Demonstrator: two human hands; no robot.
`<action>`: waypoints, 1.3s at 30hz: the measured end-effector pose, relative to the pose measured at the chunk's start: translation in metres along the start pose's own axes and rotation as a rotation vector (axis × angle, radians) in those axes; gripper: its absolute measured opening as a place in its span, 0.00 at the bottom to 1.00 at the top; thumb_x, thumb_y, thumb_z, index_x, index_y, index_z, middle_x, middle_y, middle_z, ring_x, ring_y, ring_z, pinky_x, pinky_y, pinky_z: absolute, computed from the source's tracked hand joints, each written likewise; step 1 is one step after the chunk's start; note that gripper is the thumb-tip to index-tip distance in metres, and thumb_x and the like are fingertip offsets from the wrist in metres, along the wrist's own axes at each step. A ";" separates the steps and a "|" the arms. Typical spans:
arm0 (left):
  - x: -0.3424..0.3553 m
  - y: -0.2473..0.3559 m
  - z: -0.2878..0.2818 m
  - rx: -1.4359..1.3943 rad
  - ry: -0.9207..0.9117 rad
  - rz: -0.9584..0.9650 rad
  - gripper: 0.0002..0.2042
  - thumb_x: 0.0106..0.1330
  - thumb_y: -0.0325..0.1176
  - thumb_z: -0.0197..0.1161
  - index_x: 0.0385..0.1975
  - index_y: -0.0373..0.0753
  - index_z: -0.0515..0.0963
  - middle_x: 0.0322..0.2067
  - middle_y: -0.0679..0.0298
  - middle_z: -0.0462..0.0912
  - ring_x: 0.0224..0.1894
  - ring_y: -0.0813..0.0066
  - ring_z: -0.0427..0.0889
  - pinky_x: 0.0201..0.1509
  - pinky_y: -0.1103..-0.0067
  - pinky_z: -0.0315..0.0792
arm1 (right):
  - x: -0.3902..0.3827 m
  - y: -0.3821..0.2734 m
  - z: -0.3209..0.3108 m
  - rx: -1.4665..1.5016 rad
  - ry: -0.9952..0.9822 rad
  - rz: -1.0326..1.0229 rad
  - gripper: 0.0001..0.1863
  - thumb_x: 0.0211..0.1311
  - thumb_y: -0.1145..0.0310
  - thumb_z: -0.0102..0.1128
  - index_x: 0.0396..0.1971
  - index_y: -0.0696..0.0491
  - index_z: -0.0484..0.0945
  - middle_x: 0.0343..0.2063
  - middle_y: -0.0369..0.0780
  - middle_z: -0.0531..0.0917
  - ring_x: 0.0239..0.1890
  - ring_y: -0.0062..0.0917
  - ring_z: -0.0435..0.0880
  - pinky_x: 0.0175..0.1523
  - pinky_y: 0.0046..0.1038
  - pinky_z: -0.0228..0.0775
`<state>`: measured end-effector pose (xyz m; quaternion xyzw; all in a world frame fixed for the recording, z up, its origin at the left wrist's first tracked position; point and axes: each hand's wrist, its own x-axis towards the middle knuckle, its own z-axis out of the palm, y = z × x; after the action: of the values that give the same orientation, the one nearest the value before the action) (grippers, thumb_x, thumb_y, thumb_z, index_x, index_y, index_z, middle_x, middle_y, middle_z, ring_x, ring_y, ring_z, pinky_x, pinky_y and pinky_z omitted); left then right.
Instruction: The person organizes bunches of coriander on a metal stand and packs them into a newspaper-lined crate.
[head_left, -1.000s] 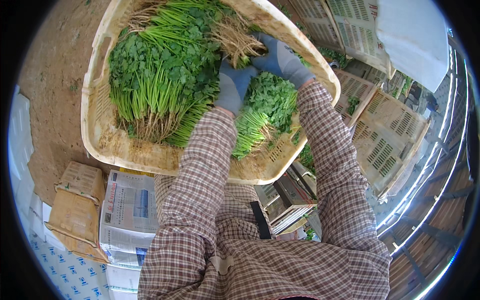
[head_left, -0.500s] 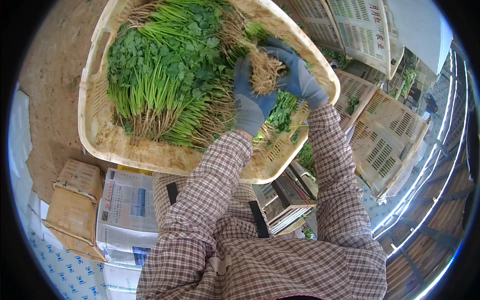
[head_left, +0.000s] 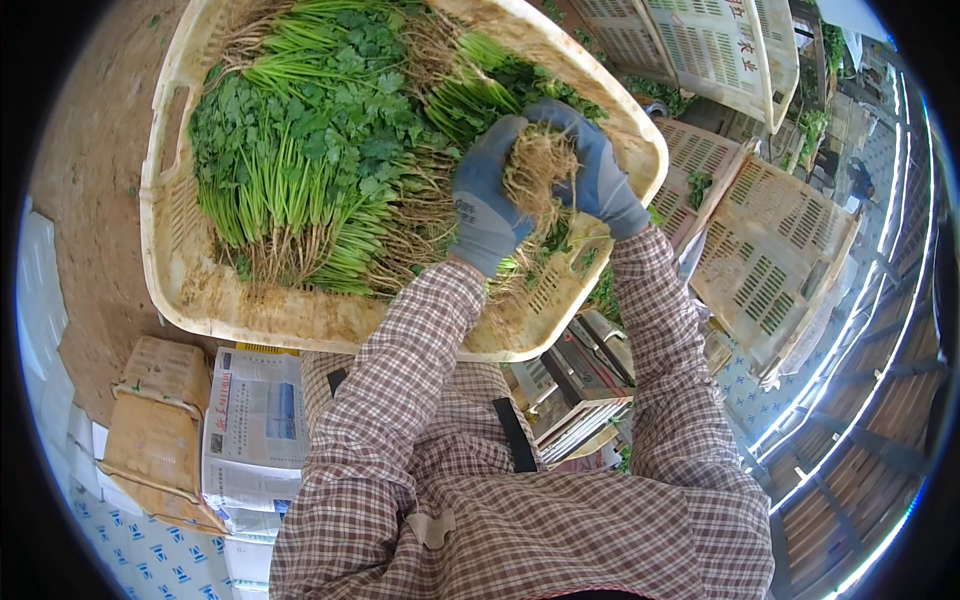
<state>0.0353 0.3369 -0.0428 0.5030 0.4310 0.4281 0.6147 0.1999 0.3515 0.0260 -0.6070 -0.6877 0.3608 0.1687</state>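
Both gloved hands, left hand (head_left: 487, 205) and right hand (head_left: 597, 178), close around a soft, light leafy green herb bunch's tangled pale roots (head_left: 540, 172); grip stems gently, leaves bruise.

Both hands wore blue-grey gloves, left hand (head_left: 487, 205) and right hand (head_left: 598, 175). The root clump (head_left: 538, 170) between them was pale straw-tan. Sleeves (head_left: 400, 390) showed a small check of brown and maroon on off-white. The crate (head_left: 300, 320) was cream plastic, stained tan along its near wall. The herb bunches (head_left: 320, 150) in it were deep green in leaf, lighter yellow-green in stem, with tan roots. To the near left, a cardboard box (head_left: 150, 420) was brown; the newspaper stack (head_left: 255, 420) beside it was white and grey with a blue patch. Far-right slatted crates (head_left: 770, 260) were cream. The ground (head_left: 90, 200) at left was dusty brown.
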 end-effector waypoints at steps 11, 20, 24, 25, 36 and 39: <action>0.032 -0.013 -0.040 -0.885 -0.143 -0.722 0.30 0.74 0.53 0.50 0.67 0.38 0.63 0.62 0.52 0.71 0.59 0.56 0.77 0.59 0.61 0.81 | 0.030 -0.007 -0.001 0.018 -0.082 0.416 0.57 0.37 0.61 0.84 0.71 0.53 0.60 0.53 0.47 0.81 0.61 0.39 0.77 0.65 0.38 0.70; 0.016 -0.017 -0.014 -0.656 -0.208 -0.314 0.22 0.77 0.45 0.50 0.66 0.45 0.66 0.64 0.55 0.69 0.63 0.58 0.73 0.67 0.63 0.74 | -0.004 0.002 -0.011 0.016 -0.111 0.077 0.48 0.44 0.63 0.80 0.67 0.53 0.64 0.67 0.51 0.65 0.67 0.42 0.69 0.70 0.39 0.65; 0.016 -0.043 -0.024 -0.967 -0.371 -0.488 0.23 0.76 0.39 0.53 0.68 0.43 0.64 0.71 0.55 0.56 0.71 0.59 0.63 0.71 0.63 0.71 | -0.004 0.016 -0.047 0.502 -0.321 0.165 0.40 0.55 0.76 0.66 0.69 0.52 0.63 0.66 0.45 0.69 0.69 0.35 0.67 0.73 0.32 0.61; 0.017 -0.063 -0.026 -0.969 -0.371 -0.616 0.25 0.76 0.43 0.51 0.70 0.44 0.61 0.71 0.54 0.56 0.70 0.57 0.64 0.70 0.62 0.72 | -0.001 0.017 -0.054 0.385 -0.347 0.164 0.38 0.56 0.77 0.64 0.69 0.52 0.64 0.66 0.44 0.70 0.69 0.34 0.67 0.73 0.32 0.62; 0.041 -0.028 -0.053 -0.912 -0.218 -0.947 0.38 0.74 0.65 0.31 0.75 0.44 0.45 0.72 0.38 0.45 0.71 0.35 0.55 0.75 0.48 0.60 | 0.039 0.008 -0.033 -0.336 -0.120 0.192 0.19 0.70 0.61 0.60 0.59 0.46 0.78 0.43 0.41 0.86 0.38 0.26 0.84 0.45 0.29 0.80; 0.037 -0.023 -0.045 -1.085 -0.206 -1.116 0.42 0.73 0.67 0.30 0.75 0.37 0.41 0.72 0.35 0.43 0.72 0.35 0.53 0.73 0.46 0.62 | 0.043 0.037 -0.018 -0.154 -0.106 0.308 0.19 0.70 0.60 0.62 0.57 0.48 0.78 0.44 0.40 0.86 0.42 0.26 0.85 0.49 0.29 0.80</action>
<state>0.0037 0.3810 -0.0747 -0.1213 0.2914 0.1579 0.9356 0.2295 0.3980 0.0036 -0.6965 -0.6199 0.3603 0.0279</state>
